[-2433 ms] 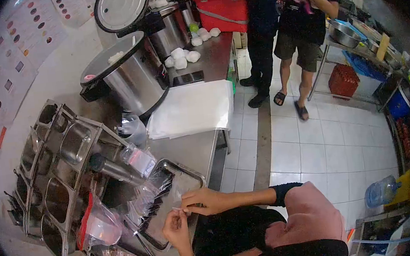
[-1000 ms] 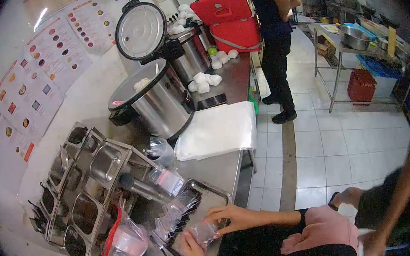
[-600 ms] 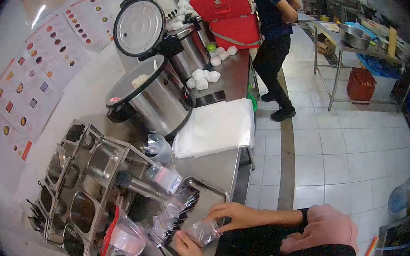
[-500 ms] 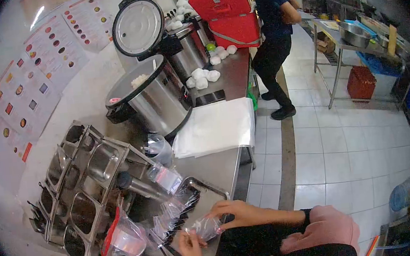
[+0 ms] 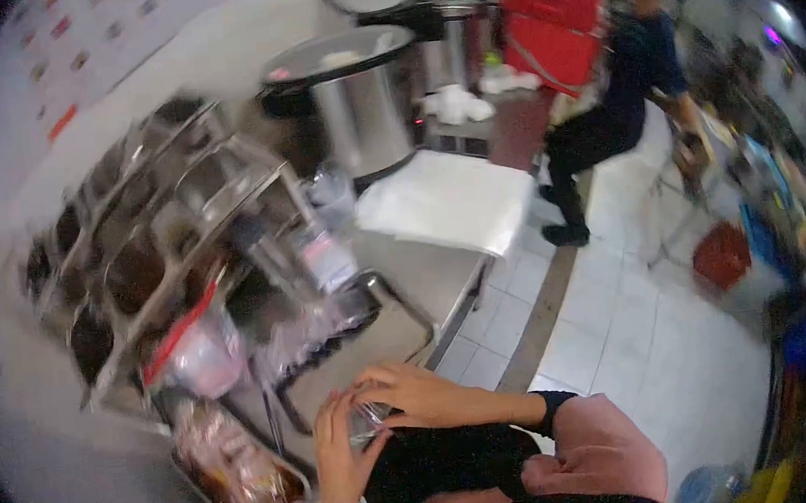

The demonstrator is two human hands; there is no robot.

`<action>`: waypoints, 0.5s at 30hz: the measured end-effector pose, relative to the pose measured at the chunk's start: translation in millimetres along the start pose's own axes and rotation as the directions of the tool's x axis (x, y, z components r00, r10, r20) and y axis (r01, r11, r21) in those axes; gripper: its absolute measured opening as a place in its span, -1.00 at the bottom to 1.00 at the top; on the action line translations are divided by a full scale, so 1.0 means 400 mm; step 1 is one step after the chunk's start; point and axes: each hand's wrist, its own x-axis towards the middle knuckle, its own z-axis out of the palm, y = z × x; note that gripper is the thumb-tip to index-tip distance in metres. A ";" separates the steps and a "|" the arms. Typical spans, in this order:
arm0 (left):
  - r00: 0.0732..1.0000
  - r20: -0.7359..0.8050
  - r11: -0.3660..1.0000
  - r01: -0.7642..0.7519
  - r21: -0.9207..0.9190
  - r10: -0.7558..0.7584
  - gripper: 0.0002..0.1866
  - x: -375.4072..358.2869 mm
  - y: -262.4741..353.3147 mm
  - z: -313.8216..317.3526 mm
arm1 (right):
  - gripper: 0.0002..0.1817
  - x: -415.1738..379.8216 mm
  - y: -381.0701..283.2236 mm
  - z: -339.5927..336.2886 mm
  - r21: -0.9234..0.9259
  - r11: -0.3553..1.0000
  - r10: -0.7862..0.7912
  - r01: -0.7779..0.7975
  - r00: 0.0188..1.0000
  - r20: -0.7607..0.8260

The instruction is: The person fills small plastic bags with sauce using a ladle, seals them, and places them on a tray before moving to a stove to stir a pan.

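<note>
A small clear plastic bag (image 5: 366, 420) is pinched between my two hands at the counter's front edge. My left hand (image 5: 339, 455) is closed on its left side, and my right hand (image 5: 418, 395) curls over it from the right, fingertips close to the left ones. What the bag contains is too blurred to make out. Beyond my hands a dark wire rack (image 5: 319, 344) holds a row of clear plastic packets. To the left sits a plastic pouch (image 5: 200, 356) with a red top edge, and below it a metal tray (image 5: 301, 498) with several plastic-wrapped brownish portions.
A tiered stand of metal pans (image 5: 144, 259) lines the wall. Farther back are white sheets (image 5: 447, 203), a large open rice cooker (image 5: 360, 119), white wrapped bundles (image 5: 456, 105) and a red cool box (image 5: 546, 25). A person in dark clothes (image 5: 627, 95) bends in the aisle.
My view has swung, shifting the counter's contents and bringing the wrapped portions' tray further into view. My hands have drawn closer together around the bag. The other person has bent down and turned.
</note>
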 end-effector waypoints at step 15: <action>0.801 -0.361 0.724 0.125 -0.678 -0.477 -0.33 -0.291 -0.196 -0.215 | -0.78 0.588 -0.301 0.103 0.035 0.855 -0.519 0.518 0.853 0.048</action>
